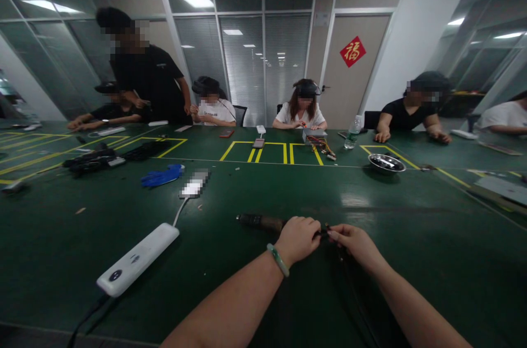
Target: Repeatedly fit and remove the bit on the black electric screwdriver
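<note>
A dark, slim tool that looks like an electric screwdriver [263,222] lies low over the green table, its metal tip pointing left. My left hand [298,238], with a green bangle at the wrist, is closed around the tool's rear end. Close beside it, the fingers of my right hand [349,241] pinch the black cable [342,260] where it meets the tool. From there the cable runs down toward the table's near edge. My fingers partly hide the joint, so I cannot tell whether the plug is seated.
A white power bank-like device [140,260] with cords lies to the left. Beyond it are a blue glove [162,175] and a black cable bundle [94,160]. A metal bowl [387,163] and water bottle [353,133] stand farther right. Several people occupy the far side.
</note>
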A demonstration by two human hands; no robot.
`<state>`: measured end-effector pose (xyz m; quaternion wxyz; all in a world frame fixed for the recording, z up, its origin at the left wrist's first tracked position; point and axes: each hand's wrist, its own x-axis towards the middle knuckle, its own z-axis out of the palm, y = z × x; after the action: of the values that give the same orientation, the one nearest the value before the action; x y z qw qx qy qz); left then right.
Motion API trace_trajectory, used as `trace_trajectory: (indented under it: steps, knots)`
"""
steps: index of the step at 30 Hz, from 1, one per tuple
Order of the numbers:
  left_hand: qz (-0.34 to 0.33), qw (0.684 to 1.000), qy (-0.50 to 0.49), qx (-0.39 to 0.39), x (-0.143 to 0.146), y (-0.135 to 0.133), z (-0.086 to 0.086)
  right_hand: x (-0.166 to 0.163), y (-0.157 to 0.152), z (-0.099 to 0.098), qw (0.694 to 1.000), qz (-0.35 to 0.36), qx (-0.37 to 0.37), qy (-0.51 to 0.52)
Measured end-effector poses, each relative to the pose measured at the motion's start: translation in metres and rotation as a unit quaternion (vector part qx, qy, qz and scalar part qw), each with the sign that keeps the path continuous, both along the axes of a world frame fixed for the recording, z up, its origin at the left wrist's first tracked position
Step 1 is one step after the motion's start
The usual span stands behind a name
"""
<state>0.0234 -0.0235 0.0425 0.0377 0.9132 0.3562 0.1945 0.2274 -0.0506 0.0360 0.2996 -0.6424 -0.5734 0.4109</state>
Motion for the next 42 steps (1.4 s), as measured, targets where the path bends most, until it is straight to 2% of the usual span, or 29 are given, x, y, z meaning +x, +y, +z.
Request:
trace_trajectory:
  steps: [7, 12, 16, 30, 42]
  knots:
    - [-0.003, 1.000, -0.011, -0.014, -0.001, 0.000, 0.005, 0.004, 0.009, 0.014, 0.989, 0.122, 0.072, -0.039]
    - [0.007, 0.999, -0.020, -0.029, 0.000, 0.001, 0.005, 0.002, 0.003, 0.002, 0.991, 0.078, 0.099, -0.038]
    - [0.011, 0.999, -0.015, -0.038, 0.001, 0.002, 0.005, 0.001, -0.002, -0.003, 0.991, 0.048, 0.095, -0.079]
    - [-0.009, 0.999, -0.030, -0.041, 0.001, 0.007, -0.001, 0.002, -0.006, -0.006, 0.982, 0.085, 0.113, -0.125]
    - [-0.006, 0.999, -0.014, -0.048, 0.002, 0.005, 0.002, -0.007, -0.009, -0.003, 0.972, 0.074, 0.146, -0.169]
